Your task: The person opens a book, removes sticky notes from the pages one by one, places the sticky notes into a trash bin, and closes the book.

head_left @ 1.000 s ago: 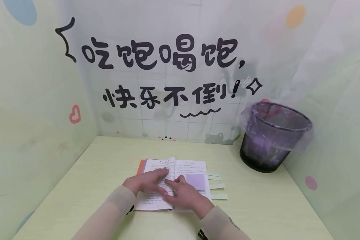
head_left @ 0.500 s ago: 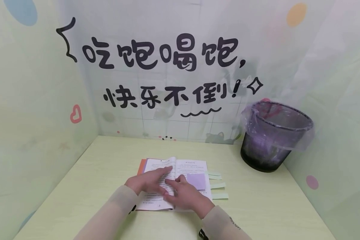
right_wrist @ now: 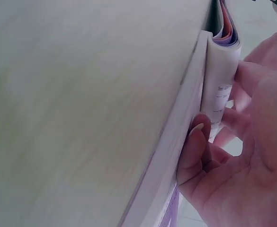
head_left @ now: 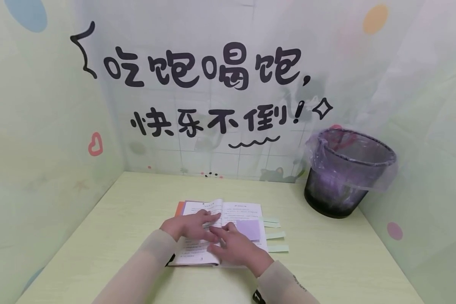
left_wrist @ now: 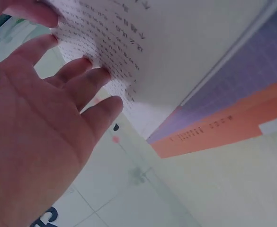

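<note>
An open book (head_left: 243, 209) lies on the table, its left-hand pages bulging beside the gutter. My left hand (head_left: 194, 226) rests on the left page, its fingers reaching toward the gutter; in the left wrist view those fingers (left_wrist: 98, 116) touch the printed page (left_wrist: 176, 38). My right hand (head_left: 237, 247) lies over the gutter and the right page. Its thumb and forefinger touch the bulging pages (right_wrist: 222, 78), while the other fingers bend against the right page. A purple sticky note (head_left: 249, 231) is on the right page, partly beside my right hand.
Green paper tabs (head_left: 276, 236) stick out past the book's right edge. Orange and purple covers (head_left: 180, 210) show at its left. A black wastebasket (head_left: 336, 192) with a purple liner stands at the table's back right corner, near the printed wall sheets (head_left: 213, 160).
My left hand has slid a little to the right, so its fingers lie nearer the gutter and closer to my right fingertips. The right hand and the book stay almost still.
</note>
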A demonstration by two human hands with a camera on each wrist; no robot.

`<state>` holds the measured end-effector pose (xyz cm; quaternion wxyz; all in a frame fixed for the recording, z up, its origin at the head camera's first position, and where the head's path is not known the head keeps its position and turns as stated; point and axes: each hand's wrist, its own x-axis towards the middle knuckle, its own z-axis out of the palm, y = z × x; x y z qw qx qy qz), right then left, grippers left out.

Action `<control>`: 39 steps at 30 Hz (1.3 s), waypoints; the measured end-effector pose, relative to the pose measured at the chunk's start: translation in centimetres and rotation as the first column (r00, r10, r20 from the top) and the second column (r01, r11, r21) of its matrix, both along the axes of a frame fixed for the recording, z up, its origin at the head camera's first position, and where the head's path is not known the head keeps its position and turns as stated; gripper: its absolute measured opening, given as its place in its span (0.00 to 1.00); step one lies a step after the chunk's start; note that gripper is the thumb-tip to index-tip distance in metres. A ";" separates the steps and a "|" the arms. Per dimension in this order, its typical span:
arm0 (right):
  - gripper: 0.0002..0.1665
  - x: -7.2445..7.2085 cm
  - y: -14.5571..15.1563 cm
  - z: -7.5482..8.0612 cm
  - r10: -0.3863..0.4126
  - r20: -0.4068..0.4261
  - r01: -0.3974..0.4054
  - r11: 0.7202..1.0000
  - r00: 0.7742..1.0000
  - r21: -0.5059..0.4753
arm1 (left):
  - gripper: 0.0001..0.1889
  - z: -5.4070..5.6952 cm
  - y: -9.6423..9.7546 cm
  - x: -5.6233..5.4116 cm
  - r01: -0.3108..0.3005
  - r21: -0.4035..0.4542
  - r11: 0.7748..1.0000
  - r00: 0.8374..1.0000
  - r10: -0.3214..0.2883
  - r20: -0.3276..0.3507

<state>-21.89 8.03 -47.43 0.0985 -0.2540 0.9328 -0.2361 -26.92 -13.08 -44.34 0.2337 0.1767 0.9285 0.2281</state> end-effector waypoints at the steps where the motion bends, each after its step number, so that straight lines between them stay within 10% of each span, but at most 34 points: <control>1: 0.41 0.0 0.1 0.1 0.001 0.009 0.000 1.000 1.000 0.000 | 0.48 0.0 0.1 0.0 -0.002 0.004 1.000 1.000 0.002 -0.007; 9: 0.40 -0.8 2.2 1.9 -0.012 0.055 0.016 0.997 0.998 -0.080 | 0.49 -0.5 0.8 0.2 -0.021 -0.018 1.000 0.997 0.019 -0.072; 21: 0.26 -2.5 9.1 2.2 -0.272 -0.026 0.270 0.961 0.962 -0.052 | 0.51 -0.9 1.0 0.3 -0.061 -0.012 0.998 0.997 0.060 -0.055; 31: 0.39 -1.8 10.2 1.2 -0.233 -0.065 0.234 0.972 0.970 0.005 | 0.52 -1.0 0.7 0.4 -0.082 -0.002 0.997 0.995 0.082 -0.050; 39: 0.12 -1.8 9.6 0.8 -0.211 -0.184 0.218 0.976 0.960 0.021 | 0.52 -1.1 0.7 0.2 -0.071 -0.004 0.997 0.996 0.070 -0.057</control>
